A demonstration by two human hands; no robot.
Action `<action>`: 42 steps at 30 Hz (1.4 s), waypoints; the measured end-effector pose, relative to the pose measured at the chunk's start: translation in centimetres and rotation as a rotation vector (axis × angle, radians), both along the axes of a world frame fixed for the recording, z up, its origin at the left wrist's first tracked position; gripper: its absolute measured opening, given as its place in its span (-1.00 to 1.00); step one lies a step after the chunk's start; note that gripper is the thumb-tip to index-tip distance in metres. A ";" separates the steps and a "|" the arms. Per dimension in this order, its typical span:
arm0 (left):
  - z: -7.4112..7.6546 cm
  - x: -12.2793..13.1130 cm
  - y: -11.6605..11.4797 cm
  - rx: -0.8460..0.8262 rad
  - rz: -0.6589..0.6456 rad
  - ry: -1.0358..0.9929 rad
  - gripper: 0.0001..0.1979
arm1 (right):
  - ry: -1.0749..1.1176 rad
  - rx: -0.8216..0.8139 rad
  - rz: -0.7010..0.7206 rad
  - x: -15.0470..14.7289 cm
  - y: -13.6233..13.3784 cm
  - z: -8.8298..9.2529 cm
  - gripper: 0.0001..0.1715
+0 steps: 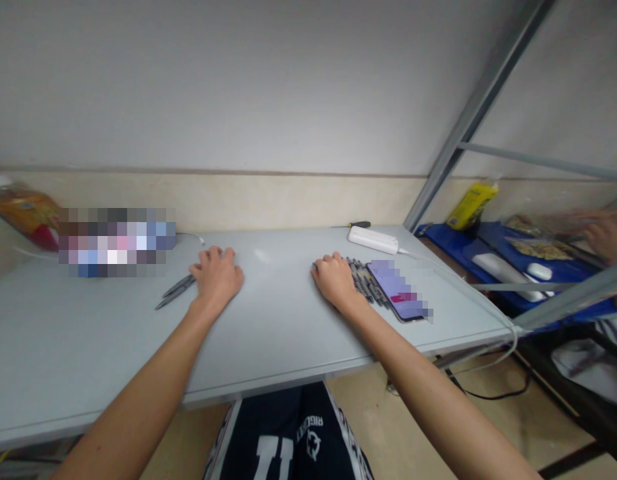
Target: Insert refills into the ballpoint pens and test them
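Observation:
My left hand (218, 278) rests palm down on the light grey desk, fingers bent and spread apart. Beside its fingertips lie grey pens (176, 292) side by side, their near ends pointing down and left; their far ends reach the hand. My right hand (334, 279) is closed, knuckles up, at the left end of a row of similar dark grey pens (371, 285). A small dark end, apparently of a pen, pokes out at its fingertips; the rest of it is hidden. Right of the row lies a phone (396, 290) with a lit, blurred-out screen.
A white power strip (372, 240) with a cable and a dark-handled screwdriver (359, 225) lie at the back. A pixelated object (116, 243) stands at left, near an orange bottle (26, 210). Past the metal bed frame (451, 157), another person's hand (611, 233) hovers over a blue surface.

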State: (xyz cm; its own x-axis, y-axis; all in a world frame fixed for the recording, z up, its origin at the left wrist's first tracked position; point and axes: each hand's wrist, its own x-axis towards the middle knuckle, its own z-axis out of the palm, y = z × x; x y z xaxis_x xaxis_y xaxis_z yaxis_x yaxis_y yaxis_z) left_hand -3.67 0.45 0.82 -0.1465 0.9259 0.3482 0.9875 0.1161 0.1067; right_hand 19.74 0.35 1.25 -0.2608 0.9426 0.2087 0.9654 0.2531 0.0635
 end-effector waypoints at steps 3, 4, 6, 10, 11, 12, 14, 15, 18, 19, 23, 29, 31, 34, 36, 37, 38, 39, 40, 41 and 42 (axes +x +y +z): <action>-0.1 -0.6 0.0 0.002 0.014 -0.026 -0.67 | -0.047 -0.008 0.052 0.7 0.3 0.3 -0.67; -0.1 -0.7 0.0 0.001 0.021 -0.038 -0.67 | -0.057 -0.001 0.064 0.9 0.4 0.4 -0.67; -0.1 -0.8 0.0 -0.012 0.035 -0.055 -0.66 | -0.067 0.019 0.058 1.3 0.5 0.3 -0.66; 0.2 -0.9 -0.1 -0.069 0.058 -0.052 -0.64 | -0.054 0.058 0.014 1.9 0.4 0.2 -0.68; 0.2 -1.0 -0.1 -0.077 0.058 -0.043 -0.63 | -0.046 0.065 0.012 2.0 0.4 0.2 -0.69; 0.2 -1.0 -0.1 -0.083 0.057 -0.036 -0.63 | -0.037 0.070 0.012 2.1 0.3 0.3 -0.69; 0.3 -1.1 -0.1 -0.086 0.053 -0.027 -0.63 | -0.012 0.078 0.014 2.0 0.2 0.4 -0.68; 0.3 -1.2 -0.1 -0.087 0.050 -0.027 -0.62 | 0.005 0.084 0.016 1.9 0.1 0.5 -0.67; 0.3 -1.2 -0.1 -0.096 0.035 -0.044 -0.62 | 0.052 0.105 0.054 1.2 -0.3 0.7 -0.65; 0.3 -1.2 -0.1 -0.099 0.029 -0.051 -0.63 | 0.063 0.106 0.079 0.8 -0.5 0.7 -0.66; 0.3 -1.2 -0.1 -0.097 0.010 -0.046 -0.63 | 0.098 0.088 0.183 -0.7 -1.7 0.6 -0.69; -0.4 -1.1 0.6 -0.039 -0.149 -0.032 -0.66 | 0.170 0.063 0.315 -2.6 -3.0 -0.2 -0.73; -0.7 -0.6 0.8 -0.009 -0.293 -0.090 -0.71 | 0.201 0.031 0.342 -3.0 -3.1 -0.6 -0.73; -1.0 0.9 0.7 0.031 -0.535 -0.253 -0.81 | 0.245 0.000 0.339 -3.4 -2.9 -1.3 -0.69; -1.1 2.1 0.4 0.029 -0.660 -0.392 -0.85 | 0.275 -0.001 0.320 -3.4 -2.7 -1.6 -0.65; -1.2 2.7 0.1 0.015 -0.707 -0.459 -0.86 | 0.293 0.004 0.311 -3.3 -2.6 -1.7 -0.62; -1.2 3.2 -0.1 0.005 -0.742 -0.522 -0.87 | 0.311 0.009 0.308 -3.3 -2.5 -1.8 -0.60; -1.2 3.7 -0.3 -0.004 -0.778 -0.570 -0.87 | 0.326 0.010 0.311 -3.2 -2.4 -1.8 -0.60; -1.1 4.0 -0.5 -0.005 -0.804 -0.604 -0.88 | 0.336 0.005 0.321 -3.2 -2.3 -1.8 -0.61; -1.1 4.3 -0.7 -0.003 -0.818 -0.632 -0.88 | 0.339 -0.004 0.333 -3.1 -2.2 -1.8 -0.63; -1.0 4.5 -0.8 0.002 -0.823 -0.655 -0.88 | 0.336 -0.014 0.340 -3.1 -2.2 -1.7 -0.66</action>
